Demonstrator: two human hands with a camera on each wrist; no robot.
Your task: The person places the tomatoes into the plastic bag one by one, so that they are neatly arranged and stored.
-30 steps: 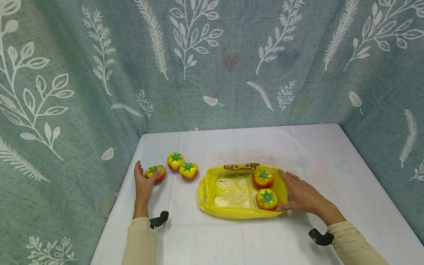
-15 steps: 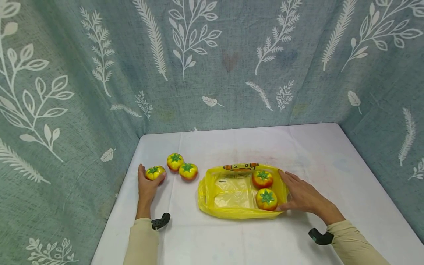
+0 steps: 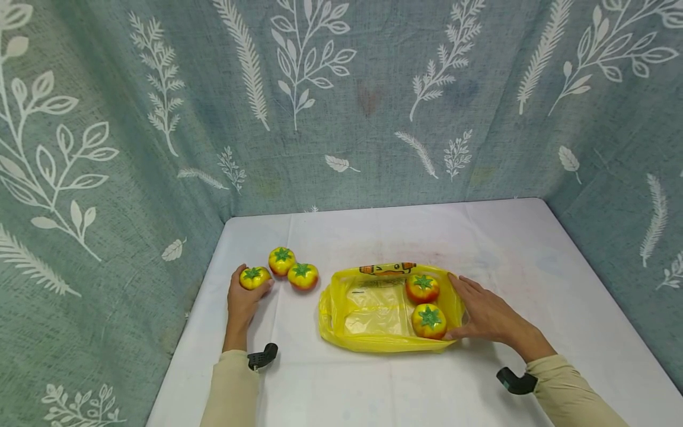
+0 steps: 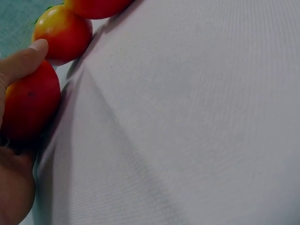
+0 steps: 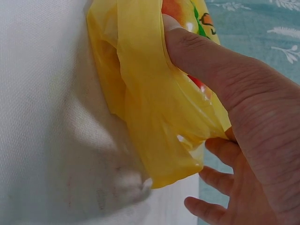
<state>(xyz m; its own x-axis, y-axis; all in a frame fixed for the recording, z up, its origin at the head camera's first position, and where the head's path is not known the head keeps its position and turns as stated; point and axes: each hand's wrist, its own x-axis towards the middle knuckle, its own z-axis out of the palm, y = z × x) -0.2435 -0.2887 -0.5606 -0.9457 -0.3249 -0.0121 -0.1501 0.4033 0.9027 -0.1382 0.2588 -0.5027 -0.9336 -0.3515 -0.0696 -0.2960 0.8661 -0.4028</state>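
At the left of the table, my left hand (image 3: 243, 302) grips a yellow-red tomato (image 3: 255, 277) with a green star-shaped top. The left wrist view shows the thumb (image 4: 26, 62) across the held tomato's red side (image 4: 33, 101). Just beyond it stand two more tomatoes, one farther back (image 3: 281, 261) and one to the right (image 3: 302, 276). A yellow plastic bag (image 3: 368, 344) lies with its mouth open, and two tomatoes (image 3: 423, 289) sit inside at its right end. My right hand (image 3: 491, 317) holds that end, its thumb (image 5: 201, 54) over the rim and fingers spread outside.
A white cloth (image 3: 341, 391) covers the table. Green-grey curtains (image 3: 341, 148) with white leaf patterns hang behind and at both sides. Each wrist wears a black camera mount, one on the left (image 3: 262, 356) and one on the right (image 3: 516, 381).
My left hand has closed round the nearest tomato and moved slightly right with it, towards the other two. The right hand and the bag have stayed in place.
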